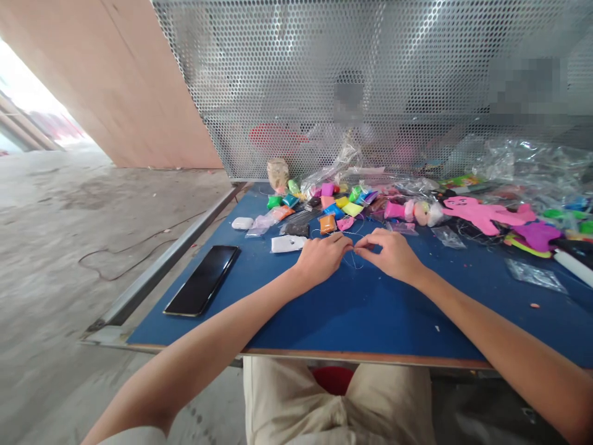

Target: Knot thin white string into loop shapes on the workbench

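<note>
My left hand and my right hand meet above the blue table, fingertips pinched and almost touching. Between them runs a thin pale string, which loops below the fingers and also shows behind them. Both hands are closed on it; the exact spot of the pinch is too small to make out. Just beyond my left hand lie a white packet and an orange-brown packet. A small pink piece rests behind the fingertips.
A black phone lies at the left. Several coloured packets, a pink figure-shaped cutout and clear plastic bags crowd the back. Behind stands a perforated metal panel. The blue table has its front edge at my lap.
</note>
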Demonstrator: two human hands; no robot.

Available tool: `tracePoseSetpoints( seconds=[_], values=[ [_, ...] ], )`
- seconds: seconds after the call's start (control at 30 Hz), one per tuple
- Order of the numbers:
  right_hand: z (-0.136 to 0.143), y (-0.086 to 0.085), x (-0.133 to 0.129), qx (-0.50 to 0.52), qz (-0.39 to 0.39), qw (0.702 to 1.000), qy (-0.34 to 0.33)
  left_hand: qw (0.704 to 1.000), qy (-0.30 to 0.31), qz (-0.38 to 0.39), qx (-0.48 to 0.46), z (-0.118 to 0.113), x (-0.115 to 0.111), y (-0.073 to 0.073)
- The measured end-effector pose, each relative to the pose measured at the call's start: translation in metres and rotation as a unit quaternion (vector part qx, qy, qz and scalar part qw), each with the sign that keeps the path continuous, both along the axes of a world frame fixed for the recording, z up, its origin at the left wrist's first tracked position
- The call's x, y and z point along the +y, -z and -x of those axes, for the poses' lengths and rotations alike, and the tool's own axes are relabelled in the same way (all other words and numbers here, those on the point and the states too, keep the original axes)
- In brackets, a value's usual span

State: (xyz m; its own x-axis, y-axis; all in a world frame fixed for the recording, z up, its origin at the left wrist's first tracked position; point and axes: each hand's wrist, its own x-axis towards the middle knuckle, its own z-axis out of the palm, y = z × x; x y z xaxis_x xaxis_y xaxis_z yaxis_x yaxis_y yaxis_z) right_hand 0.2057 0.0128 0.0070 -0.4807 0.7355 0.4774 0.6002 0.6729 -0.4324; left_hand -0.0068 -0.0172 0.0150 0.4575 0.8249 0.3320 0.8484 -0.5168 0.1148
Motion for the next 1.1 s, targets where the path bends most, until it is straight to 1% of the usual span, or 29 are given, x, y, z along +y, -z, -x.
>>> tracePoseSetpoints(
  seconds=[0.1, 0.17, 0.2, 0.27, 0.37, 0.43, 0.5, 0.63, 0.77, 0.87, 0.93, 1.0, 1.1],
  values=[
    [0.002, 0.001, -0.001, 0.003, -0.019, 1.0, -0.004, 0.994, 0.015, 0.081, -0.078, 0.0, 0.002, 0.001],
    [0.002, 0.001, -0.001, 0.017, -0.01, 1.0, -0.011, 0.989, 0.024, 0.104, -0.103, 0.001, 0.002, 0.0],
    [0.001, 0.0, -0.001, 0.028, 0.002, 1.0, -0.012, 0.99, 0.029, 0.098, -0.101, 0.001, 0.002, -0.001],
    [0.0, -0.002, 0.0, 0.055, 0.035, 0.998, -0.01, 0.995, 0.042, 0.06, -0.072, 0.002, 0.001, -0.002],
    [-0.003, -0.007, 0.002, 0.091, 0.105, 0.99, -0.019, 0.998, 0.055, 0.006, -0.022, 0.004, 0.001, -0.002],
    [-0.003, -0.01, 0.003, 0.103, 0.14, 0.984, -0.035, 0.998, 0.053, -0.015, -0.012, 0.006, 0.001, -0.002],
    [-0.003, -0.011, 0.002, 0.108, 0.155, 0.981, -0.041, 0.998, 0.057, -0.03, -0.016, 0.007, 0.002, -0.001],
    [-0.001, -0.01, 0.001, 0.11, 0.143, 0.983, -0.041, 0.996, 0.075, -0.045, -0.008, 0.008, 0.001, -0.004],
    [0.0, -0.008, 0.001, 0.11, 0.119, 0.986, -0.036, 0.996, 0.057, -0.06, 0.027, 0.006, 0.0, -0.004],
    [0.001, -0.007, -0.001, 0.111, 0.115, 0.986, -0.037, 0.996, 0.044, -0.07, 0.029, 0.004, 0.0, -0.003],
    [0.002, -0.007, -0.004, 0.115, 0.109, 0.987, -0.035, 0.997, 0.032, -0.07, 0.013, 0.002, -0.001, -0.003],
    [0.005, -0.007, -0.008, 0.117, 0.092, 0.988, -0.03, 0.998, 0.008, -0.061, -0.019, 0.0, -0.001, -0.003],
    [0.008, -0.007, -0.011, 0.118, 0.052, 0.991, -0.02, 0.996, -0.031, -0.024, -0.077, -0.003, -0.001, -0.005]
  ],
)
